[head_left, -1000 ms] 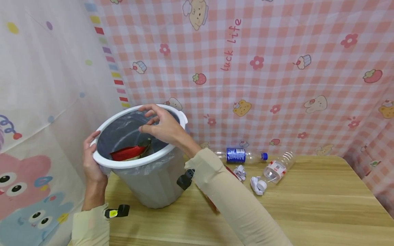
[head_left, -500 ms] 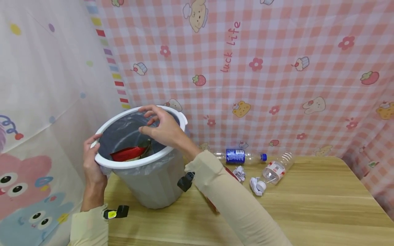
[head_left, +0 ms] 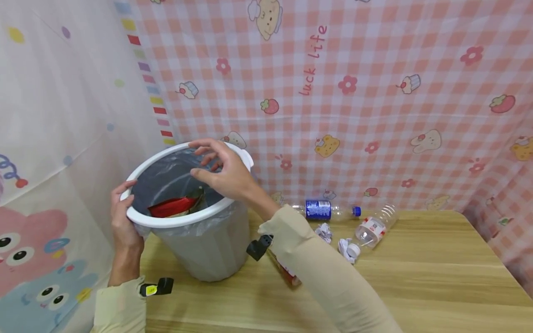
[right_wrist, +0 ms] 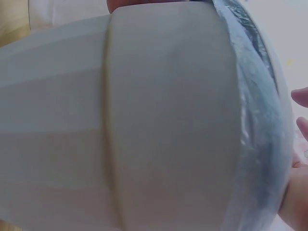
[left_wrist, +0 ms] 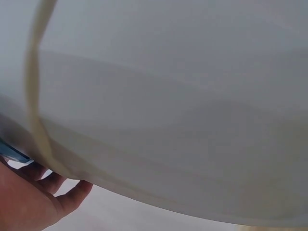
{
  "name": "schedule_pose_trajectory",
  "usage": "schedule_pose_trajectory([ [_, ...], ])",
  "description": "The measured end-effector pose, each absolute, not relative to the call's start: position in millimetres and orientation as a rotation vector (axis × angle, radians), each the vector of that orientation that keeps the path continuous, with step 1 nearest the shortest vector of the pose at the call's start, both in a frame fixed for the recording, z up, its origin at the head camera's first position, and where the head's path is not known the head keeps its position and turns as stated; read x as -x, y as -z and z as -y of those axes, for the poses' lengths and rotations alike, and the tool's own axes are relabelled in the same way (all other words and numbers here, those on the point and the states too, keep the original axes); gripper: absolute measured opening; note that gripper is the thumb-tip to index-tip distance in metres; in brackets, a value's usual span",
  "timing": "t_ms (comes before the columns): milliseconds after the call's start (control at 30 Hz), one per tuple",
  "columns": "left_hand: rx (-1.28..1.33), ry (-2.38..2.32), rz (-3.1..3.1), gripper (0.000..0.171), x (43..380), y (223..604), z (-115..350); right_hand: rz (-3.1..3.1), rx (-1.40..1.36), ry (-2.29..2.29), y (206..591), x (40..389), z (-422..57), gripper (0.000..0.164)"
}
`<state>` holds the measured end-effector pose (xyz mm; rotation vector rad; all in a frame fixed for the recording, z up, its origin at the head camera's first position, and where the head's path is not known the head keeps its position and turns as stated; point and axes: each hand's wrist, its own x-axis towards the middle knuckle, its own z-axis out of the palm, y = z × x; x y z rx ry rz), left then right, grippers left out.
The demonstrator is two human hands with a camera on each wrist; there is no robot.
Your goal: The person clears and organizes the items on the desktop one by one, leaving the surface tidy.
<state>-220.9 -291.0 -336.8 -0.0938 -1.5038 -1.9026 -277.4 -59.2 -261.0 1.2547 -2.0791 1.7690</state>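
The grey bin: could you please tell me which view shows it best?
The head view: it frames the grey bin from base to rim, partly behind the right hand, and looks into its mouth. The left wrist view gives only a close stretch of wall; the right wrist view, wall and overhanging liner, cropped.

Grey bin (head_left: 208, 252), white rim (head_left: 179, 221), plastic-lined, standing on wooden table (head_left: 437, 277)

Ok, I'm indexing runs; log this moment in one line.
left hand: grips white rim of round grey plastic bin | right hand: over bin, holding nothing | inside bin: red packet
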Motion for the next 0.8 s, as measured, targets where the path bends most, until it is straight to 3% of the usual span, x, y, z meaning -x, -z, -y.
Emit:
schedule_pose_trajectory([
  [800, 0.147, 1.929, 1.352, 0.034, 225.5, 337.8, 284.9, 1.837, -1.198, -1.814, 278.2, 264.1, -4.9, 0.046],
])
